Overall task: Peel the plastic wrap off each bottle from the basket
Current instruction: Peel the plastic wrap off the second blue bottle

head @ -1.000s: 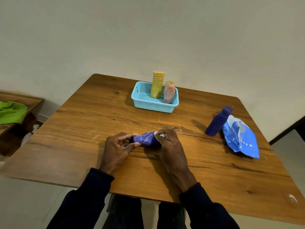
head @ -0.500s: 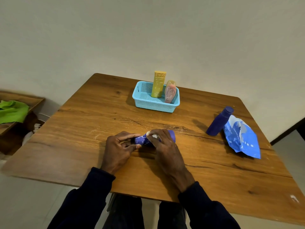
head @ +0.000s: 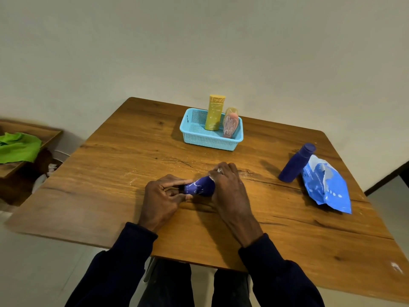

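Clock directions are read on the table (head: 124, 173) from the person's seat, 12 o'clock being the far edge.

Both forearms, in dark sleeves, crossed the near edge at 6 o'clock and converged near the table's centre; the hands were together on one object. The left hand (head: 162, 197) lay knuckles up, with thumb and index finger pinching the 9 o'clock end of the wrapped purple bottle (head: 200, 188); the remaining fingers were curled under. The right hand (head: 230, 189) was arched over the 3 o'clock end, with fingers curled round it; a small whitish scrap showed at its fingertips, though whether this was wrap could not be told. The bottle lay on its side on the wood, with its long axis running 9 to 3 o'clock and creased film visible on its exposed middle.

At 12 o'clock from the hands, near the far edge, stood the light blue basket (head: 210, 141); inside it a wrapped yellow bottle (head: 214, 113) stood upright, with a wrapped pink bottle (head: 230, 122) just beside it at 3 o'clock. A band of bare wood separated the hands from the basket; a wider bare area ran from the hands towards 9 o'clock, up to the left edge. At 2 o'clock from the hands an unwrapped purple bottle (head: 296, 162) stood tilted, touching a torn blue plastic pack (head: 325, 189); both lay near the right edge, well apart from the hands.

Beyond the left edge a green cloth (head: 18, 147) lay on a low wooden shelf (head: 52, 136).
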